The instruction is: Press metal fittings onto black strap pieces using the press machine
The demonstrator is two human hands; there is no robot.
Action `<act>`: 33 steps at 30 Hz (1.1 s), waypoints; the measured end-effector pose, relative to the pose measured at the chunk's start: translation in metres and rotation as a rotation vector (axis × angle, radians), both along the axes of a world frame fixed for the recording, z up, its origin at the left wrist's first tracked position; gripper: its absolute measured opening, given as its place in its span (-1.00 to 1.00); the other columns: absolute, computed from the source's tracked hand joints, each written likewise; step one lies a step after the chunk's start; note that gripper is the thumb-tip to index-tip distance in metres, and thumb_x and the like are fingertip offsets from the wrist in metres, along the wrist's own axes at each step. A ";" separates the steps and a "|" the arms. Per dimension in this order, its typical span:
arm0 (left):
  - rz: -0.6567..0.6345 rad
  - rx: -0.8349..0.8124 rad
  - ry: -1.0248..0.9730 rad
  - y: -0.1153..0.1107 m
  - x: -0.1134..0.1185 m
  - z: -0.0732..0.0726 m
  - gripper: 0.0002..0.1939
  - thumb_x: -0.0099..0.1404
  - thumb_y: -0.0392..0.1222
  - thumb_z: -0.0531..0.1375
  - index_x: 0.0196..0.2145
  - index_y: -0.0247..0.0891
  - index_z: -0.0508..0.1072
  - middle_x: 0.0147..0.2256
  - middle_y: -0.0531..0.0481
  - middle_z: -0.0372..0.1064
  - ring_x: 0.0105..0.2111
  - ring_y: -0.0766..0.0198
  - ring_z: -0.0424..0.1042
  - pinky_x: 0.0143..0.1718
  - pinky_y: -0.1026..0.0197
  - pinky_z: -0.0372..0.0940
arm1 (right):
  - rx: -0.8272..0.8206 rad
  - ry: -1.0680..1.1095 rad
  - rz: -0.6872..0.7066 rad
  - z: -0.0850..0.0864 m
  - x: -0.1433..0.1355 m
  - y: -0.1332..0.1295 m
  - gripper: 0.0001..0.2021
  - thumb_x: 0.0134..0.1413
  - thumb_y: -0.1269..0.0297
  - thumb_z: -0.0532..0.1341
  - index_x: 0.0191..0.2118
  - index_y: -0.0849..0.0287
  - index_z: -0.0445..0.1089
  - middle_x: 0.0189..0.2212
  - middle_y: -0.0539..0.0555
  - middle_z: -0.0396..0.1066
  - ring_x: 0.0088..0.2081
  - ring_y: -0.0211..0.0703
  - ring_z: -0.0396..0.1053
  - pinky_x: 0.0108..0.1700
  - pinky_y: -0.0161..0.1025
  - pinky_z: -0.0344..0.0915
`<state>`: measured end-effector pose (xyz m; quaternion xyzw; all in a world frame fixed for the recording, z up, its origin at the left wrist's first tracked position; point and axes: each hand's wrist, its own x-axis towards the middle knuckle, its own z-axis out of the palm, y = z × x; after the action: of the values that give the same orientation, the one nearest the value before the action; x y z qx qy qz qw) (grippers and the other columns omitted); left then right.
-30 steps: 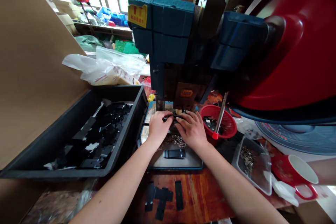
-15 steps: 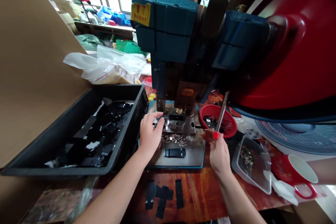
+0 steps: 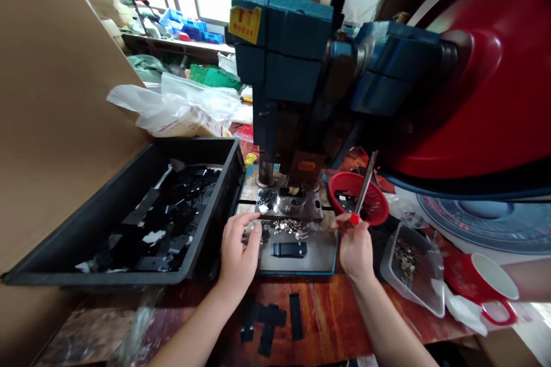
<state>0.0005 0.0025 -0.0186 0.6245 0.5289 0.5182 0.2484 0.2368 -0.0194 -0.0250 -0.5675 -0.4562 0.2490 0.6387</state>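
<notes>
My left hand (image 3: pixel 241 246) is over the left edge of the press's metal base plate (image 3: pixel 321 261), thumb and forefinger apart, holding nothing I can see. Just beyond its fingertips is the steel die (image 3: pixel 310 210) under the press head. Small shiny metal pieces (image 3: pixel 290 228) lie in front of the die, with a short stack of black strips (image 3: pixel 289 249) nearer me. My right hand (image 3: pixel 356 249) is closed around the red end of a slim metal rod (image 3: pixel 365 183) that slants up toward the machine; its far end is in shadow.
A blue press (image 3: pixel 286 77) with a large red wheel (image 3: pixel 486 80) towers ahead. On the left stands a black bin (image 3: pixel 185 266) of dark pieces. Rightward are a red basket (image 3: pixel 381 206), a clear tub (image 3: pixel 424 292) and a red mug (image 3: pixel 462 278). Loose black strips (image 3: pixel 295 315) lie in front.
My left hand has drawn back from the die toward me and left. My right hand stays at the red rod end. The press's crank parts have shifted.
</notes>
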 end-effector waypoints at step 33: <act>-0.575 -0.429 0.656 -0.079 -0.023 -0.021 -0.96 0.22 -0.26 0.12 -0.36 -0.20 0.37 -0.28 -0.01 0.36 -0.21 0.11 0.34 -0.17 0.06 0.21 | -0.169 -0.979 0.313 0.006 -0.011 -0.005 -0.85 0.15 0.28 0.15 -0.34 0.06 0.48 -0.36 0.06 0.45 -0.24 -0.07 0.35 -0.14 -0.13 0.27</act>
<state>-0.0221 -0.0763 -0.0400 0.8104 0.4804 0.0837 0.3248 0.2256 -0.0245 -0.0194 -0.5919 -0.7592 0.0828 0.2577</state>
